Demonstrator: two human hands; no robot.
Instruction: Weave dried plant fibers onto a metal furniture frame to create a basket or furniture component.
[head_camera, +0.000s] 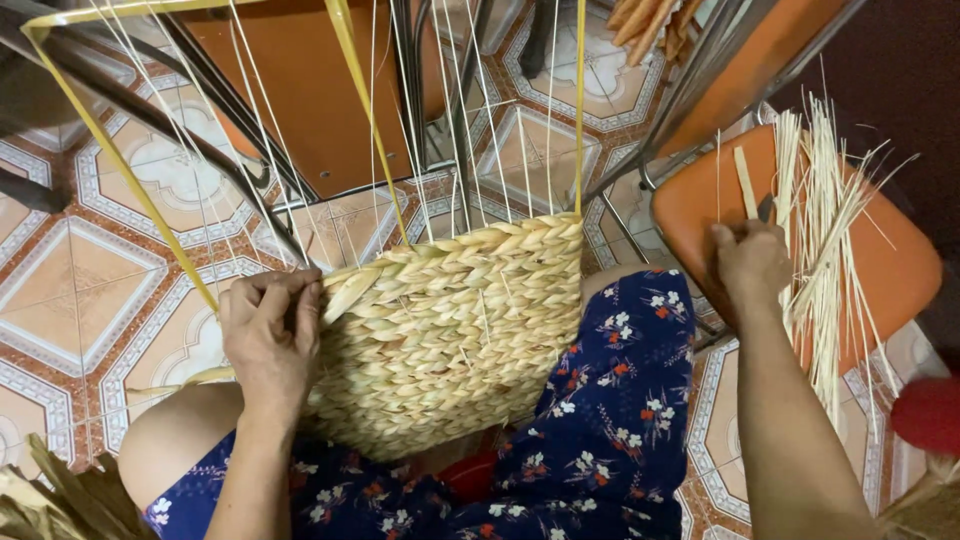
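The basket (455, 330), pale straw plaited in thick braids with thin uprights rising from its rim, rests on the lap. The left hand (270, 335) pinches its edge; the right hand (750, 262) closes on straws (820, 250) (a loose bundle) on an orange stool (890, 250).

Left hand (270, 335) curled tight, knuckles up, fingers pinched together near the knee; right arm stretched out wide, right hand (750, 262) reaching away, fingers bent down, back facing us
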